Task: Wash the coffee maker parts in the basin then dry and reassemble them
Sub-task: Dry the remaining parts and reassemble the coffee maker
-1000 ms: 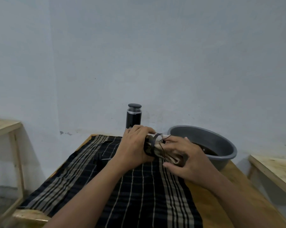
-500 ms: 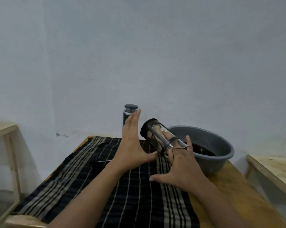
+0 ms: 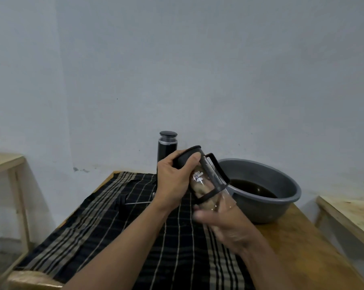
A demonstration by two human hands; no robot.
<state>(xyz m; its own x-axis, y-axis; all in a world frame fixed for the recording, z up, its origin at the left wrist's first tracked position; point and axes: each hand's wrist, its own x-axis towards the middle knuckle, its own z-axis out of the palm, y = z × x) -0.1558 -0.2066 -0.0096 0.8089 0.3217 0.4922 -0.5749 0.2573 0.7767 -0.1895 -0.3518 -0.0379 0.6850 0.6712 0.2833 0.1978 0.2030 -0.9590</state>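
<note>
Left hand [image 3: 172, 183] gripping black end of tilted glass carafe [image 3: 207, 174] over checked cloth [image 3: 135, 237], just left of grey basin [image 3: 281, 208]; right hand [image 3: 227, 225] reaching fingers inside carafe, grip unclear.

I find only one piece of lettering from here: a white print [image 3: 197, 177] on the clear wall of the glass carafe [image 3: 210, 186], near its black end. The carafe is tilted and the print stands upside down to me. It is two short lines of small letters with a little white emblem just under them as I see it. The letters are too small and soft for me to spell out. The larger line may hold the word "one", but I cannot confirm that. I cannot tell whether it is a brand name or a capacity mark.
</note>
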